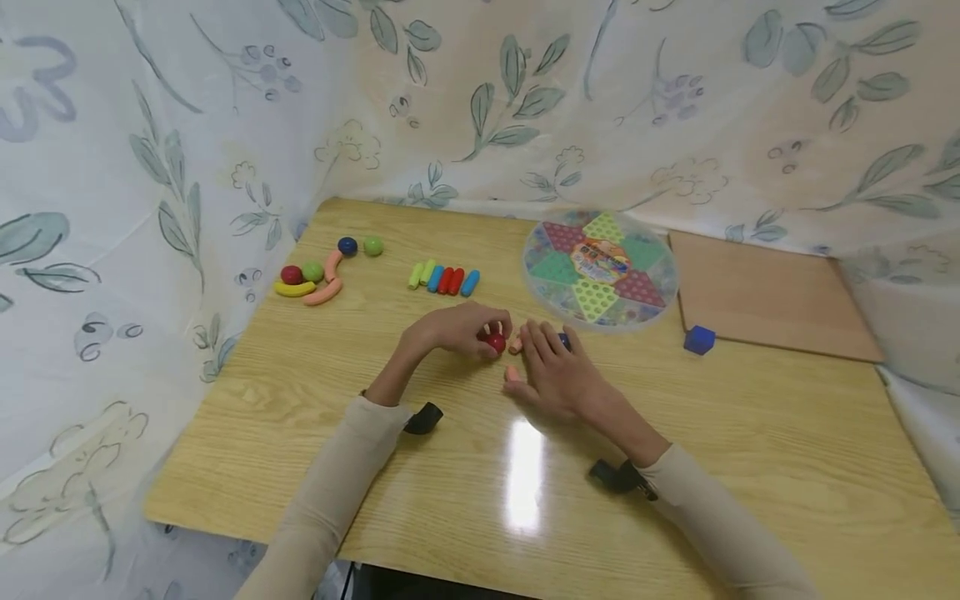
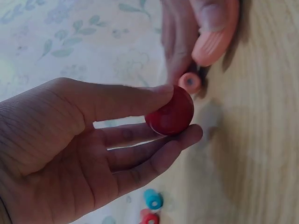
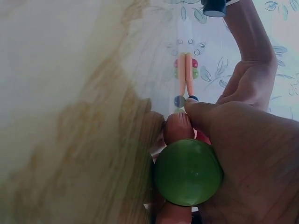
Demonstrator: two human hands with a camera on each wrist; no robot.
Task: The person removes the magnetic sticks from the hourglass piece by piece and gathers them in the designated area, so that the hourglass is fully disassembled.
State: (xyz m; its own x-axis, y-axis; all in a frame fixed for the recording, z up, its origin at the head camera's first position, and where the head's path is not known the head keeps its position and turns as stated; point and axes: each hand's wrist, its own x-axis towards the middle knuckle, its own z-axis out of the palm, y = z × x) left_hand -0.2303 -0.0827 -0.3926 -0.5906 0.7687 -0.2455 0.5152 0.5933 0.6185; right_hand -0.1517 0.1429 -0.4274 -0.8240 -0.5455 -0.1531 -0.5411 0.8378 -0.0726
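My left hand (image 1: 459, 327) pinches a shiny red ball (image 2: 172, 114) between thumb and fingers, just left of the right hand. With its fingers extended, my right hand (image 1: 564, 382) lies low over a small group of pieces. A salmon-pink curved piece (image 1: 512, 374) is at its thumb, and a second salmon piece (image 1: 516, 344) lies by its fingertips. Past the fingers shows a dark blue ball (image 1: 565, 340). The right wrist view has a green ball (image 3: 188, 172) beside the palm, hidden from the head view by that hand.
At the table's left stand a yellow curved piece (image 1: 296, 289), salmon pieces (image 1: 324, 292) and several balls (image 1: 347, 246). A row of coloured cylinders (image 1: 450, 281) lies mid-table. Behind the hands is a round Chinese checkers board (image 1: 598, 262); rightward, a blue cube (image 1: 699, 340) and wooden board (image 1: 772, 292).
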